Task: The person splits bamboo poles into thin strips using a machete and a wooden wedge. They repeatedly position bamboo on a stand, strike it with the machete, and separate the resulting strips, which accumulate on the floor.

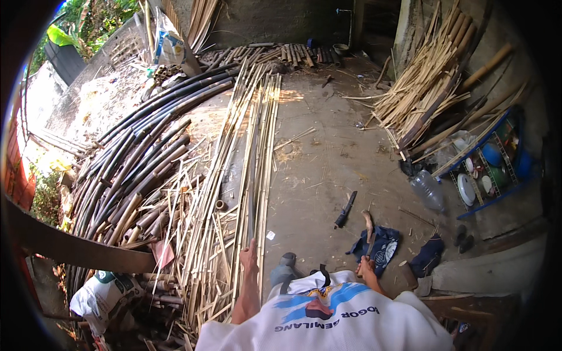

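Note:
My left hand (249, 256) is closed around the near end of a long dark bamboo pole (252, 193). The pole runs away from me along the floor, among long pale split bamboo strips (234, 158). On my right, my right hand (367, 267) is closed on a narrow, blade-like tool (371, 245) that points away from me. Its exact kind is hard to make out. Beneath and beside it lies a dark blue cloth (385, 248) with a pale print. A curved wooden handle (367, 222) rests at the cloth's far edge.
Dark bamboo poles (134, 140) are heaped on the left. A bundle of pale strips (418, 88) leans against the right wall. Near it are a clear plastic bottle (429, 190) and a blue-framed rack (489, 158) of dishes. A short dark piece (346, 209) lies on the concrete floor (322, 152).

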{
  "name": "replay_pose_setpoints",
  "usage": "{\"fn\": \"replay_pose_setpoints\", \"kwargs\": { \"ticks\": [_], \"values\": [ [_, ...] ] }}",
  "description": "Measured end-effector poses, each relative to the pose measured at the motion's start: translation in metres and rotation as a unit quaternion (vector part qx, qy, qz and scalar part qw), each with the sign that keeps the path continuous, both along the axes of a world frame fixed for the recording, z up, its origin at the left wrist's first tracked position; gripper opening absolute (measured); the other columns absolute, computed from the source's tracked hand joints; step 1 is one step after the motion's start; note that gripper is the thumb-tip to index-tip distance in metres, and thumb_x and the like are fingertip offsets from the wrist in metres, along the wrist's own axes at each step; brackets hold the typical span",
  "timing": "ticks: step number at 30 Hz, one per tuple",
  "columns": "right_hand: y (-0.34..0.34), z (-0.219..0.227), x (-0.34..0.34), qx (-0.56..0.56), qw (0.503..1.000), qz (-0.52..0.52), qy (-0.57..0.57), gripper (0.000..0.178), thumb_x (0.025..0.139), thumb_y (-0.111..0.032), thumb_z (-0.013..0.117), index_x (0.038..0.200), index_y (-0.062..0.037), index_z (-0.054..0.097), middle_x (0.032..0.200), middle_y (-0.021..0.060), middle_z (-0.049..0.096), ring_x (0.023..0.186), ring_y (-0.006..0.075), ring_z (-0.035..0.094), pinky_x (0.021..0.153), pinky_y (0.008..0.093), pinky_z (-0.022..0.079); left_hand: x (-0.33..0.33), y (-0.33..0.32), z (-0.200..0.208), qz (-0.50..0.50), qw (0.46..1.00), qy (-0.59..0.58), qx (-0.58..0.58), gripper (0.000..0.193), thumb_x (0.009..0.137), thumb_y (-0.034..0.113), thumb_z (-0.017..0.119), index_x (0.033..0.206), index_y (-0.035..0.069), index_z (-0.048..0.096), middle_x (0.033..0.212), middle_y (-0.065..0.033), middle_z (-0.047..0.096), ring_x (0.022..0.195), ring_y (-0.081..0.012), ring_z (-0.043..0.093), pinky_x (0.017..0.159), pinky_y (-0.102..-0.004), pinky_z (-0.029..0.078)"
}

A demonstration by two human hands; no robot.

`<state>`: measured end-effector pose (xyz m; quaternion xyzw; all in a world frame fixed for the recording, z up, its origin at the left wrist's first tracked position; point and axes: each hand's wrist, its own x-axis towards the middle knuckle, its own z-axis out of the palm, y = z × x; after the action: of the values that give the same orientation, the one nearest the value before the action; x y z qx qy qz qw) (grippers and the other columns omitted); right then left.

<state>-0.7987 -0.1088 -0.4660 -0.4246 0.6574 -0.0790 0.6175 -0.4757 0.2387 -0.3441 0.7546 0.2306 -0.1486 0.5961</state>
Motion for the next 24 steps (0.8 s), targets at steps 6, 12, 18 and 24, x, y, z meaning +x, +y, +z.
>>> {"fn": "replay_pose_setpoints", "kwargs": {
  "ticks": [6,12,18,24],
  "values": [
    [0.032,0.002,0.006,0.027,0.992,-0.123,-0.008,0.031,0.096,-0.041,0.057,0.086,-0.0127,0.050,0.061,0.0024,0.050,0.045,0.0155,0.049,0.040,0.0350,0.047,0.017,0.062,-0.032,-0.065,0.991,0.051,0.103,0.047,0.077,0.039,0.078,0.057,0.006,0.052,0.054,-0.0001,0.046,0.050,-0.0130,0.038,0.048,-0.0373,0.033],
    [0.051,0.019,0.051,0.081,0.979,-0.183,-0.047,0.039,0.095,-0.054,0.053,0.086,-0.0162,0.049,0.062,0.0012,0.049,0.048,0.0166,0.048,0.045,0.0353,0.044,0.144,0.237,-0.022,-0.183,0.953,0.033,0.239,0.049,0.090,0.051,0.062,0.071,0.006,0.061,0.053,0.0004,0.048,0.045,-0.0124,0.044,0.041,-0.0274,0.031],
    [0.044,0.159,0.170,-0.033,0.977,-0.094,-0.189,0.032,0.095,-0.043,0.056,0.105,-0.0127,0.054,0.068,-0.0001,0.047,0.054,0.0125,0.046,0.051,0.0292,0.045,0.338,0.308,0.206,-0.299,0.597,-0.240,0.704,0.052,0.097,0.043,0.049,0.084,-0.005,0.064,0.073,-0.0237,0.066,0.068,-0.0353,0.069,0.058,-0.0463,0.056],
    [0.056,0.376,0.289,-0.145,0.897,0.078,-0.410,0.027,0.095,-0.033,0.061,0.104,-0.0084,0.053,0.076,0.0007,0.053,0.060,0.0099,0.055,0.046,0.0266,0.046,0.370,0.067,0.516,-0.323,0.503,-0.372,0.710,0.022,0.090,0.024,0.061,0.088,0.005,0.070,0.076,-0.0214,0.067,0.070,-0.0337,0.069,0.062,-0.0458,0.053]
  ]
}}
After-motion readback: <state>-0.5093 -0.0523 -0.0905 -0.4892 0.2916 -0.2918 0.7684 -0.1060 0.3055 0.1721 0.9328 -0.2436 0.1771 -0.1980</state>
